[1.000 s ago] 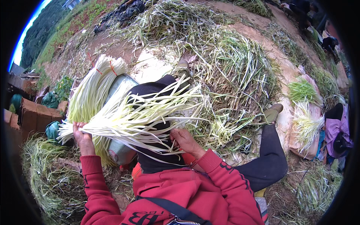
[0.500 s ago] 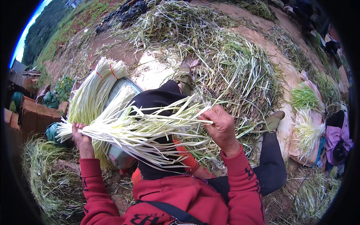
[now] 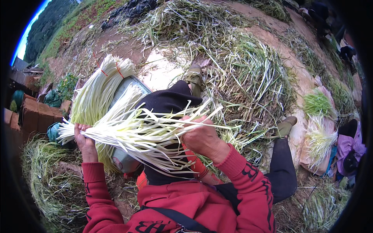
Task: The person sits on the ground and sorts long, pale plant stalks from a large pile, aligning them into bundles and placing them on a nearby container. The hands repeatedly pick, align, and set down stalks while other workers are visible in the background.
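My left hand point(image 3: 86, 140) is closed around the white stem ends of a loose bunch of blanched garlic chives point(image 3: 128, 130), held across my lap. The pale leaves fan out to the right. My right hand point(image 3: 204, 136) is closed among the leaf tips at the bunch's right end, gripping some leaves; how many is hidden. Beyond my left hand, chive bundles tied with red bands point(image 3: 101, 87) rest on a grey-green metal stand point(image 3: 131, 82). More loose pale chives point(image 3: 126, 103) lie on that stand, partly behind the held bunch.
A large heap of cut leaves point(image 3: 248, 77) covers the ground ahead. Green and pale chives point(image 3: 319, 134) lie on a sheet at the right, near purple checked cloth point(image 3: 349, 149). Brick blocks point(image 3: 39, 116) stand at the left. Another person point(image 3: 324, 17) is at the far right.
My right hand has moved left and a little down, from beyond the leaf tips in among them. My left hand keeps its hold on the stems.
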A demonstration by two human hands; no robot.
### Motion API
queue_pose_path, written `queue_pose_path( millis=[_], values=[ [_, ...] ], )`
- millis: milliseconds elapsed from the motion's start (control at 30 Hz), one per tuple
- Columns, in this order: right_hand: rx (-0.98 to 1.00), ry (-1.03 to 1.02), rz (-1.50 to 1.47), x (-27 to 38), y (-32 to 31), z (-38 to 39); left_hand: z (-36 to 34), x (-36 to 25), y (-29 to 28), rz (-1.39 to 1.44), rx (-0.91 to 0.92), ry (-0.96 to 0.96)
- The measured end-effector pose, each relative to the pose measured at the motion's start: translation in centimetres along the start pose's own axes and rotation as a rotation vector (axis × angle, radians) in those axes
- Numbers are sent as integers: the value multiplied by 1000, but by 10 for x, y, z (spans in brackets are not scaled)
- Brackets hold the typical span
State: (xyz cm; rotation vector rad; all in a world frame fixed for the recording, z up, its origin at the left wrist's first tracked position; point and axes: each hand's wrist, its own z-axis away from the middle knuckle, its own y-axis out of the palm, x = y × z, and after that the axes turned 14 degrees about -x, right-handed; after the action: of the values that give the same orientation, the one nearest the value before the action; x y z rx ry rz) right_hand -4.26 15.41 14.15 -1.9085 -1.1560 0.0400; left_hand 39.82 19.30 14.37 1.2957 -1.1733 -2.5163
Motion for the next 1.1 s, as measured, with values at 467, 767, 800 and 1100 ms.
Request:
queue_pose_path(
  millis=[467,767,800,1100],
  values=[
    [136,688,425,-111,-14,173,-1,-23,5,-74,-3,65],
    [-41,724,-973,26,-100,45,17,-32,20,-98,11,123],
    [33,703,-945,36,-96,36,17,-29,22,-91,20,112],
    [-173,662,-852,42,-15,-21,20,-29,30,-38,52,83]
  ],
)
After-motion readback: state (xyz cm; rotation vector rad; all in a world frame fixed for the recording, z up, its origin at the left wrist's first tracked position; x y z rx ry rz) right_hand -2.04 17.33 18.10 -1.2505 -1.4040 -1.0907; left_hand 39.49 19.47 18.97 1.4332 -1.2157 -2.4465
